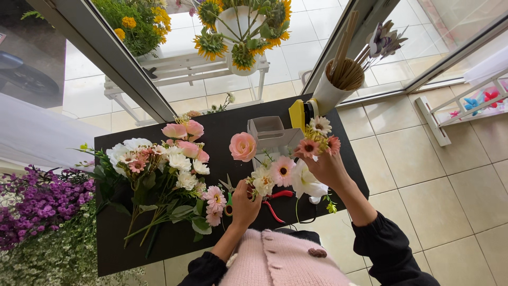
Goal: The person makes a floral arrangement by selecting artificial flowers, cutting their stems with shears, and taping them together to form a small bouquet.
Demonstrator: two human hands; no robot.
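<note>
The left hand [244, 204] is closing around the stems of a small posy [280, 172] above the near edge of the black counter [159, 246] — its grip is clamped on the stems, though the fingers are curling away from the camera and are hard to make out. The right hand [328, 168] is gripping the posy's far side, its fingers wrapped around stems under a pink daisy [308, 147] and a white one [320, 125]; the palm is hiding just what it is pinching. A pink rose [243, 146] is standing at the posy's left.

Under the hands, red-handled snips [275, 204] are lying near the counter's near edge, half covered by blooms. Scissors [227, 185] are peeking out just left of the left hand, with their handles hidden.

A loose heap of flowers [159, 175] is lying across the counter's left half. A white box [272, 135] is sitting toward the far edge, with a yellow thing [297, 114] beside it — too covered to identify. A white tube of sticks [338, 79] is standing at the far right corner.

Purple flowers [37, 204] are being cut off by the frame's left edge.
</note>
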